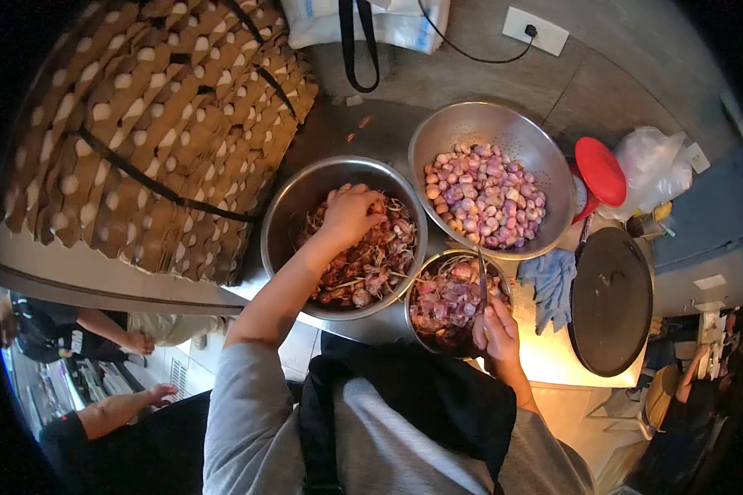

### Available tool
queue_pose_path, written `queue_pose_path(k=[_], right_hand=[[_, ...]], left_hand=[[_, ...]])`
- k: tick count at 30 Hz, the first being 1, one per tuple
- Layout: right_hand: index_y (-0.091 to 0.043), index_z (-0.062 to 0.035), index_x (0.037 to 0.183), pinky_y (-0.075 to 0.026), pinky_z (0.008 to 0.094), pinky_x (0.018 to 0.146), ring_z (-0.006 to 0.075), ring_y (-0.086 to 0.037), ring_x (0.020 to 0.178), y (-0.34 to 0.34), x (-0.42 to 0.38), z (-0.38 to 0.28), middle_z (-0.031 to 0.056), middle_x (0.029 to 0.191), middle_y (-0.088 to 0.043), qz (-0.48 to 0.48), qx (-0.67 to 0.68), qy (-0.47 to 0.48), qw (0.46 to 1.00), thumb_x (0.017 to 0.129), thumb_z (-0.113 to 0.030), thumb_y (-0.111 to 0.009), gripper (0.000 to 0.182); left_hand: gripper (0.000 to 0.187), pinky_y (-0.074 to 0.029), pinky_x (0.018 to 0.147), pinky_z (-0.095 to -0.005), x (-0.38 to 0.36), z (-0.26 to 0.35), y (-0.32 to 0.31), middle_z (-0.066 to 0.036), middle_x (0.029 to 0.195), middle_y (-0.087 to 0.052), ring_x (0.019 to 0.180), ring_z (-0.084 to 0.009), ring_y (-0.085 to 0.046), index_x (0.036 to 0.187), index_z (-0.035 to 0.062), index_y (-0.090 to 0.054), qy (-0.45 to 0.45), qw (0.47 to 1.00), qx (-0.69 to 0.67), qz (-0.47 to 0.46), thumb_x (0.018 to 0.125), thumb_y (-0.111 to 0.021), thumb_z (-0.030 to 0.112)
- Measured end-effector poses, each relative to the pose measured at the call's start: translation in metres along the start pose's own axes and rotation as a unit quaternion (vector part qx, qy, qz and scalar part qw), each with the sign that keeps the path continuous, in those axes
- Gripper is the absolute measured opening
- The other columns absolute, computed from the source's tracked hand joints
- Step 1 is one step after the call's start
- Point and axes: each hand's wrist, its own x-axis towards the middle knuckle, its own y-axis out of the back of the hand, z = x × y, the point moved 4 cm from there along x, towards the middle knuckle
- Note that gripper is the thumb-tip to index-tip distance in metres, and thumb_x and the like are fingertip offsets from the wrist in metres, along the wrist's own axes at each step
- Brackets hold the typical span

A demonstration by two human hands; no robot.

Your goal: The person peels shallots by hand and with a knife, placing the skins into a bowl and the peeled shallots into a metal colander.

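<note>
My left hand (351,216) reaches into a large steel bowl (274,256) of unpeeled shallots (392,268) with dry roots and skins. Its fingers curl down among them, and whatever they grip is hidden. In my right hand (497,334) is a knife (482,276), its blade pointing away from me over a smaller steel bowl (413,318). Loose purple skins and root ends (446,301) fill that bowl. Behind it, a perforated steel colander (545,148) holds many peeled shallots (483,194).
Stacked egg trays (157,132) tied with black straps stand at left. A blue cloth (546,285), a round black pan (611,301), a red lid (600,172) and a plastic bag (652,169) lie at right. Other people's arms (124,408) show at lower left.
</note>
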Motion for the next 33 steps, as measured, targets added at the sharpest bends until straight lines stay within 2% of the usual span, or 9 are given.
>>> queue_pose_path(k=[3, 6, 8, 11, 17, 22, 26, 29, 33], right_hand=[[-0.035, 0.0011, 0.126, -0.027, 0.0194, 0.04, 0.0069, -0.034, 0.041, -0.002, 0.0, -0.006, -0.0011, 0.05, -0.039, -0.007, -0.002, 0.01, 1.0, 0.091, -0.019, -0.038, 0.04], [-0.03, -0.0015, 0.13, -0.028, 0.0191, 0.041, 0.0066, -0.033, 0.041, -0.008, 0.001, -0.012, -0.0007, 0.055, -0.041, -0.021, -0.001, 0.018, 1.0, 0.091, -0.018, -0.038, 0.043], [-0.027, -0.0033, 0.132, -0.028, 0.0188, 0.041, 0.0063, -0.033, 0.042, -0.014, 0.003, -0.016, -0.0004, 0.058, -0.043, -0.042, -0.006, 0.021, 0.999, 0.091, -0.016, -0.038, 0.044], [-0.026, -0.0044, 0.133, -0.029, 0.019, 0.043, 0.0067, -0.034, 0.044, -0.027, 0.007, -0.026, -0.0012, 0.057, -0.041, -0.073, 0.005, 0.02, 0.997, 0.091, -0.015, -0.038, 0.045], [-0.025, -0.0069, 0.134, -0.03, 0.0173, 0.046, 0.0042, -0.033, 0.049, -0.035, 0.004, -0.034, -0.0035, 0.06, -0.039, -0.08, -0.016, 0.014, 0.997, 0.09, -0.014, -0.04, 0.047], [-0.025, -0.0047, 0.133, -0.028, 0.0169, 0.046, 0.0038, -0.032, 0.049, -0.023, 0.002, -0.024, -0.0038, 0.061, -0.042, -0.065, 0.048, 0.017, 0.997, 0.09, -0.014, -0.04, 0.047], [-0.029, -0.0004, 0.131, -0.032, 0.0167, 0.05, 0.0038, -0.038, 0.055, -0.02, -0.003, -0.024, 0.0042, 0.088, -0.053, -0.037, -0.015, -0.04, 0.998, 0.09, -0.012, -0.041, 0.044], [-0.032, 0.0019, 0.129, -0.039, 0.02, 0.07, 0.0099, -0.05, 0.08, -0.015, -0.011, -0.027, 0.0109, 0.115, -0.049, -0.049, -0.125, -0.054, 0.989, 0.089, -0.011, -0.042, 0.043], [-0.034, 0.0031, 0.127, -0.025, 0.0263, 0.097, 0.0178, -0.037, 0.117, -0.017, -0.011, -0.039, 0.0137, 0.128, -0.04, -0.057, -0.184, -0.007, 0.981, 0.088, -0.01, -0.043, 0.042]], left_hand=[[0.032, -0.043, 0.074, -0.0357, -0.002, 0.009, 0.024, -0.006, 0.091, -0.057, 0.085, -0.0253, -0.055, 0.1, 0.0071, -0.055, 0.087, 0.947, -0.31, -0.017, 0.073, -0.065, 0.02], [0.026, -0.044, 0.073, -0.0302, -0.021, 0.029, 0.032, -0.006, 0.093, -0.057, 0.088, -0.0171, -0.056, 0.098, 0.0041, -0.049, 0.212, 0.703, -0.674, -0.078, 0.078, -0.063, 0.013], [0.019, -0.044, 0.074, -0.0291, -0.035, 0.048, 0.03, -0.008, 0.1, -0.055, 0.091, -0.0189, -0.055, 0.095, 0.0071, -0.048, 0.183, 0.687, -0.697, -0.088, 0.079, -0.059, 0.008], [0.026, -0.046, 0.077, -0.0297, -0.05, 0.093, 0.032, -0.01, 0.112, -0.052, 0.09, -0.0201, -0.056, 0.105, 0.0055, -0.049, 0.171, 0.589, -0.778, -0.137, 0.081, -0.055, 0.004], [0.026, -0.047, 0.07, -0.0249, -0.07, 0.123, -0.011, -0.001, 0.1, -0.054, 0.08, -0.0102, -0.053, 0.109, 0.0046, -0.05, 0.16, 0.443, -0.867, -0.166, 0.083, -0.054, 0.009], [0.03, -0.048, 0.074, -0.0261, -0.069, 0.134, -0.013, -0.001, 0.096, -0.056, 0.08, -0.0113, -0.055, 0.11, 0.0071, -0.049, 0.205, 0.464, -0.848, -0.154, 0.082, -0.057, 0.009], [0.03, -0.049, 0.074, -0.027, -0.07, 0.136, -0.013, -0.003, 0.098, -0.056, 0.081, -0.013, -0.055, 0.11, 0.006, -0.049, 0.209, 0.473, -0.846, -0.132, 0.081, -0.057, 0.009], [0.026, -0.049, 0.073, -0.0282, -0.07, 0.137, -0.008, -0.003, 0.098, -0.056, 0.08, -0.0129, -0.056, 0.107, 0.005, -0.05, 0.216, 0.511, -0.826, -0.104, 0.081, -0.057, 0.008], [0.021, -0.05, 0.072, -0.0288, -0.071, 0.135, -0.009, -0.003, 0.095, -0.058, 0.079, -0.0127, -0.057, 0.101, 0.0051, -0.053, 0.22, 0.53, -0.816, -0.073, 0.081, -0.058, 0.008]])
